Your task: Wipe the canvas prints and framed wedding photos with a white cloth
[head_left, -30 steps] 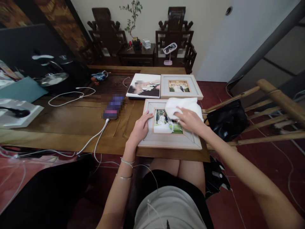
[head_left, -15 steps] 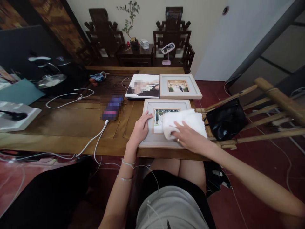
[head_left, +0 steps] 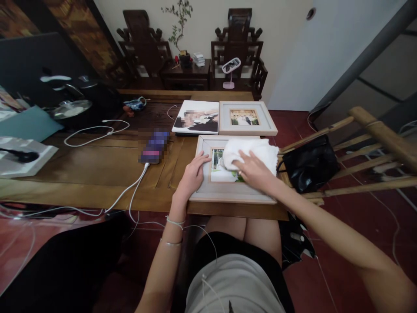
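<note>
A pale picture frame (head_left: pixel 208 193) lies flat near the table's front edge, a photo behind its mat. At its left side my left hand (head_left: pixel 192 174) grips the edge, with the fingertips on the front. My right hand (head_left: pixel 256 171) is closed on a folded white towel (head_left: pixel 260 152) and presses it against the upper right of the frame. The towel and hand cover much of the photo. Just behind lie a second pale picture frame (head_left: pixel 270 126) with a photo and a white-edged photo panel (head_left: pixel 182 106), side by side.
To the left, a phone (head_left: pixel 153 148) is plugged into a white cable (head_left: pixel 138 179). A power strip (head_left: pixel 35 163) and a lidded pot (head_left: pixel 71 109) stand farther left. A bamboo chair (head_left: pixel 368 126) with a black bag (head_left: pixel 309 165) is at the right, beside the wooden table (head_left: pixel 97 163).
My right hand has slid the towel away from me, up the frame, uncovering its lower right part. My left hand stays at the left edge.
</note>
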Motion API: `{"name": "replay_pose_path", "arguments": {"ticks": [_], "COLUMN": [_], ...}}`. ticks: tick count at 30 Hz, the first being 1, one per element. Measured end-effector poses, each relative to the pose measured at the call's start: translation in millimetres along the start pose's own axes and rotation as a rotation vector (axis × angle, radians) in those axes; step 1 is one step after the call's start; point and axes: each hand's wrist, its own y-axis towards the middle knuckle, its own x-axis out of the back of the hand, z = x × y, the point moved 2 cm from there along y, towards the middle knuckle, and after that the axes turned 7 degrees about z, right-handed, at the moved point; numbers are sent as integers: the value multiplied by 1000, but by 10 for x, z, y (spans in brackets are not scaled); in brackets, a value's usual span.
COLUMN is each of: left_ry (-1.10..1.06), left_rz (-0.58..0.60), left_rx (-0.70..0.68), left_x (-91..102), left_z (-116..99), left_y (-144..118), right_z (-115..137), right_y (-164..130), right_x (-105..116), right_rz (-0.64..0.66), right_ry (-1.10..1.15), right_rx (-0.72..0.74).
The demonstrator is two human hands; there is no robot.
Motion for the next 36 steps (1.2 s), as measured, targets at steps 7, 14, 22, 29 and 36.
{"name": "replay_pose_path", "arguments": {"ticks": [7,14,22,29,36], "left_ry": [-13,-7,-1,2,-26], "left_rz": [3,-17,-22,-17,-7], "left_rx": [11,22,24,17,14], "left_x": [8,-8,-6,-8,12], "left_z": [0,18,1,13,-1], "left_y": [6,8,3,8,10], "right_z": [-454,120,723,321,-414], "right_y": [467,-104,-768,-259,511], "right_x": [40,55,398,-25,-4], "right_rz": [22,200,356,161,-49], "right_ry": [-126,-79,60,50,-90], "right_rx": [-27,47,205,69,-135]}}
